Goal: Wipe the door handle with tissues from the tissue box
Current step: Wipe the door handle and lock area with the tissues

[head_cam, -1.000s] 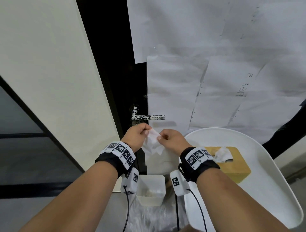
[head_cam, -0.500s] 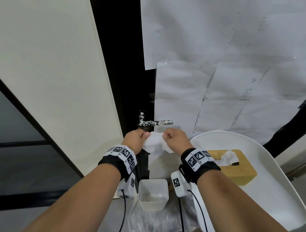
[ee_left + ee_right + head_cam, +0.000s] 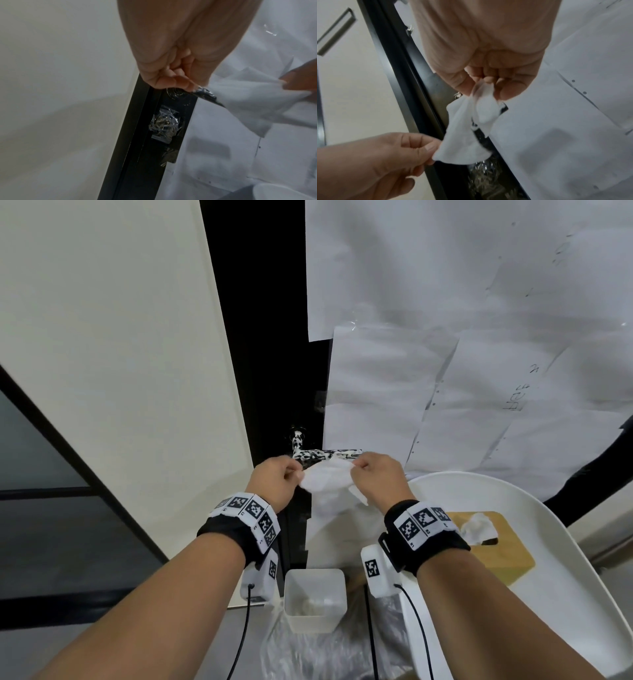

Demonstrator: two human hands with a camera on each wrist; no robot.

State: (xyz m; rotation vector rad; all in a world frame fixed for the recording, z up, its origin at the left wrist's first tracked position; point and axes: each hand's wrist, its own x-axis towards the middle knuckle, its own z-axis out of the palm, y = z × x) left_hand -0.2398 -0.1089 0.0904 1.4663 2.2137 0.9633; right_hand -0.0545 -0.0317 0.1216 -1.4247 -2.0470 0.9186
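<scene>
A white tissue (image 3: 327, 479) is stretched between my two hands just under the black-and-white speckled door handle (image 3: 327, 454). My left hand (image 3: 275, 482) pinches its left edge and my right hand (image 3: 378, 475) pinches its right edge. The right wrist view shows the tissue (image 3: 467, 129) draped in front of the handle (image 3: 502, 108), with my left hand (image 3: 385, 155) below. From the left wrist the tissue (image 3: 248, 101) hides most of the handle (image 3: 204, 93). The wooden tissue box (image 3: 496, 546) sits to the right with a tissue sticking out.
The tissue box rests on a white chair seat (image 3: 565, 577). A small white bin (image 3: 315, 599) stands below my hands on crinkled plastic. The black door frame (image 3: 260, 337) runs beside a cream wall; white paper sheets (image 3: 445, 337) cover the door.
Both hands have risen with the tissue and pulled it taut, from below the handle to right at its underside.
</scene>
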